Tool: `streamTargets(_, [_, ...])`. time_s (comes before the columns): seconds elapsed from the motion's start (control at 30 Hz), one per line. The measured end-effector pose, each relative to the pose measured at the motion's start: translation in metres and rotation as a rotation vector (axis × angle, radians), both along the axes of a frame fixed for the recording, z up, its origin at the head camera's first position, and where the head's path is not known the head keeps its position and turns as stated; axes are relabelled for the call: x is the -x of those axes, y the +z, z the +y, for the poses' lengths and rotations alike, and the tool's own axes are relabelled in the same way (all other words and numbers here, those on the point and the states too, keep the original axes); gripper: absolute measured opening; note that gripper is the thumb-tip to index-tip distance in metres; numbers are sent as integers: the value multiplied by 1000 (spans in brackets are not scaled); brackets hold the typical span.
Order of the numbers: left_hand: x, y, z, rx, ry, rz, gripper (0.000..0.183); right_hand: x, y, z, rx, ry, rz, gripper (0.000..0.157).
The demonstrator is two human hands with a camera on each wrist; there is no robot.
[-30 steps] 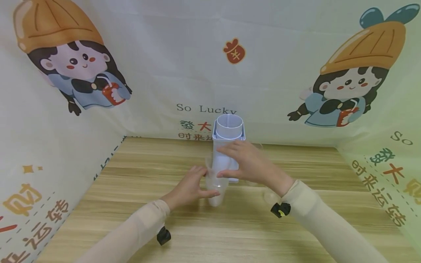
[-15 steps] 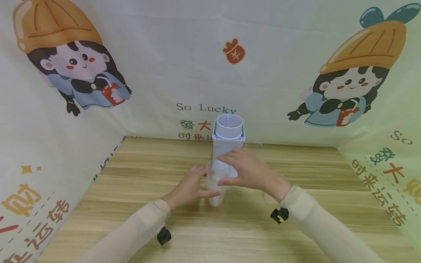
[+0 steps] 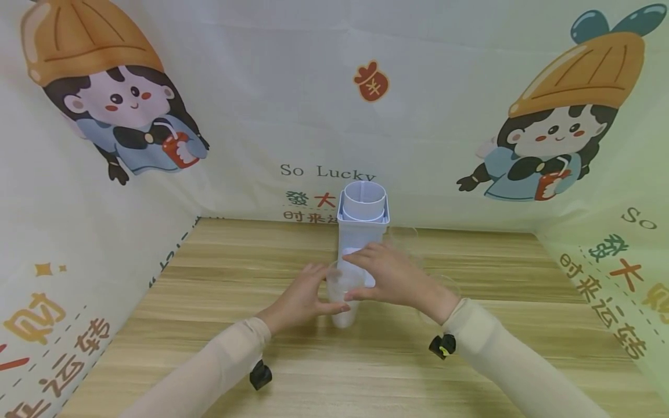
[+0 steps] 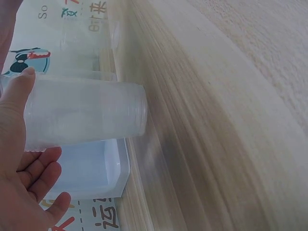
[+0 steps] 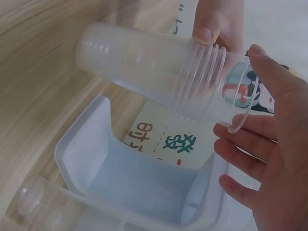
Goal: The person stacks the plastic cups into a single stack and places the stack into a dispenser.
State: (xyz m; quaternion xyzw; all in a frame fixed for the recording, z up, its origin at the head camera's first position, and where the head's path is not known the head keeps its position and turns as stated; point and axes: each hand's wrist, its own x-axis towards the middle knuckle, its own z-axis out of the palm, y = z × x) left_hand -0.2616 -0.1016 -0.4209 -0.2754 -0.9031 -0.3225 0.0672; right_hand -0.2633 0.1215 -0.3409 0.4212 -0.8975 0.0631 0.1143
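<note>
"What have the hands got?"

"The left hand [image 3: 300, 296] is curled round a stack of clear cups [image 3: 342, 313]. The right hand [image 3: 392, 276] pinches the top cup [image 5: 236, 89] by its rim."

"Same as a second ago?"

"No. The right hand has come down and brought the top cup with it. That cup sits deeper in the stack now, but its rim pokes out past the others. The left hand looks just the same."

"Where's the stack?"

"In front of the pale blue holder [image 3: 352, 237], over the wooden surface [image 3: 366, 371]. I can't tell if its bottom touches the wood."

"Anything hard to see?"

"Some left fingers go behind the stack. The right hand covers part of the holder. By the right arm, a far cup [image 3: 405, 236] and a near cup [image 3: 448, 283] are so see-through they nearly vanish."
</note>
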Motion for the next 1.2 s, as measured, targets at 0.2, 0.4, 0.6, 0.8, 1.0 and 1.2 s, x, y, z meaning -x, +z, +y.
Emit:
streamTargets(0.2, [-1, 1, 0, -3, 4, -18, 68, 0, -3, 1, 11, 6, -12, 70])
streamTargets(0.4, [-2, 1, 0, 7, 12, -24, 70, -1, -7, 1, 22, 5, -19, 68])
streamTargets(0.6, [-3, 3, 0, 4, 6, -41, 70, -2, -9, 1, 28, 1, -21, 68])
streamTargets(0.8, [-3, 2, 0, 8, 6, -30, 71, -2, -11, 0, 25, -18, -39, 67])
streamTargets(1.0, [-4, 3, -1, 3, 6, -39, 72, -2, -15, 0, 17, -21, -39, 67])
streamTargets(1.2, [-4, 3, -1, 9, 8, -46, 71, -2, -18, 0, 20, -20, -36, 66])
